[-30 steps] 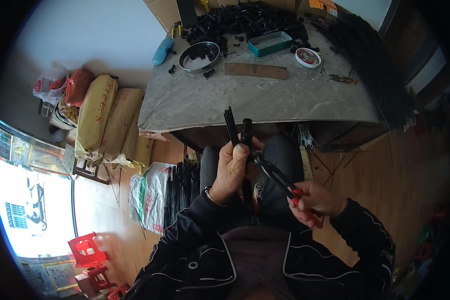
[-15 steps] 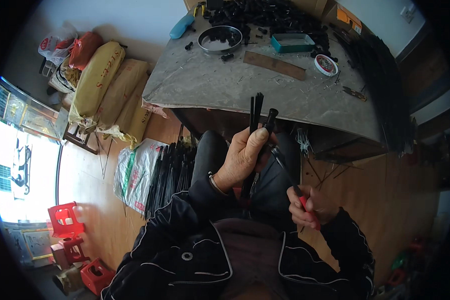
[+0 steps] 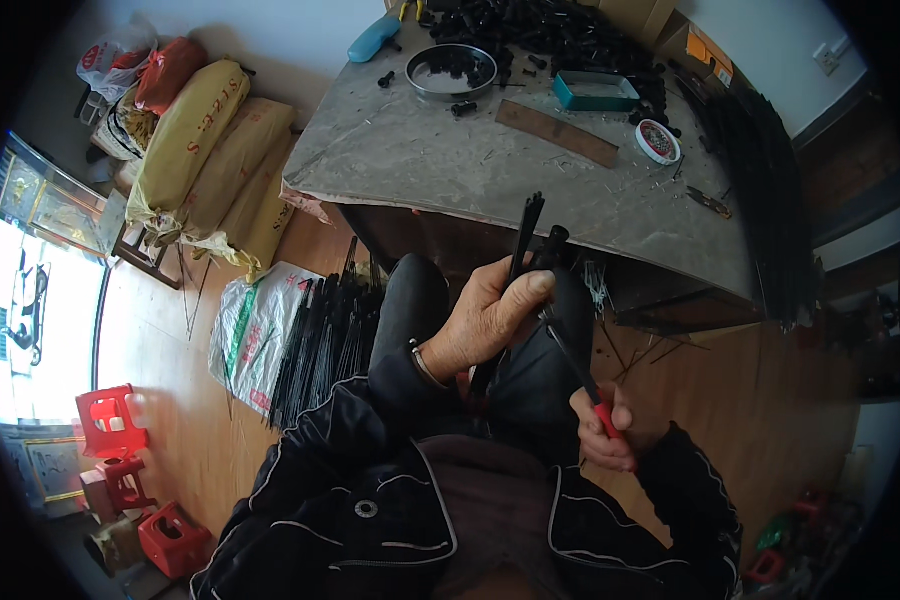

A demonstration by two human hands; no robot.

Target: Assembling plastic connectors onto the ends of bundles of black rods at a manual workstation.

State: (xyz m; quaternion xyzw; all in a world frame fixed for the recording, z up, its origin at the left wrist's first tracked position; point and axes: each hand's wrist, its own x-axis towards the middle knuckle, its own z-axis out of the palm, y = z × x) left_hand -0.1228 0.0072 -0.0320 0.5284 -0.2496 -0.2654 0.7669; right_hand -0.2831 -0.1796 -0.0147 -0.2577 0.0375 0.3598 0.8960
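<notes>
black rods (image 3: pixel 530 225) have tipped rightward in the left hand (image 3: pixel 492 315); right hand (image 3: pixel 638 432) grips pliers (image 3: pixel 598 408) nearby. loose pinch might drop rods imo

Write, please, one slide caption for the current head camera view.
Left hand gripping thin black rods and a black bolt-like piece, right hand holding red-handled pliers, before a grey table.

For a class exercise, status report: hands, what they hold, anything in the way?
Left hand closed on thin black rods and a black cylindrical part. Right hand gripping red-handled pliers, head by left hand. Left hand obscures any contact.
</notes>
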